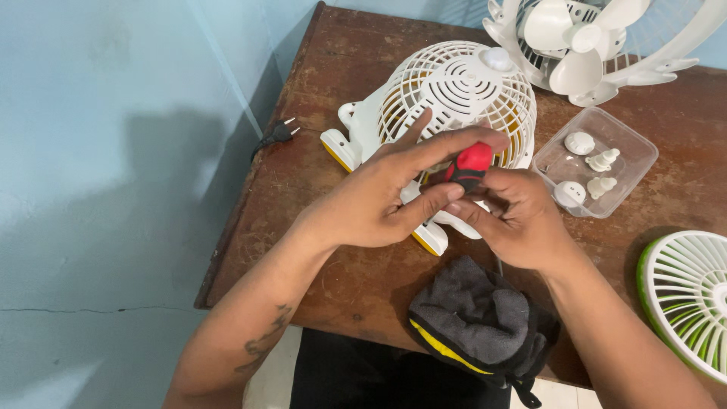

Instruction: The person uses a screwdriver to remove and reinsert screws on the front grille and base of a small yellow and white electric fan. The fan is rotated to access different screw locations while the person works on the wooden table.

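Right hand (515,216) closed around a red-and-black screwdriver handle (469,165), fingers curled under it, the shaft hidden behind the hands. Left hand (382,193) not gripping: fingers stretched out, index laid over the top of the handle, thumb pressed up beneath it, palm resting against the small white fan (454,98). That fan lies on its side mid-table, round grille facing up, yellow-edged white base poking out below the hands. Just right of the hands, a clear plastic tray (632,163) with small white knobs and caps in it. Near table edge: dark grey cloth bundle with yellow trim (473,322). Far right corner: green-rimmed fan grille (685,291). Top: opened white fan with bare blades (583,45). Brown wooden table (318,250); black plug (279,134) hangs off its left edge.
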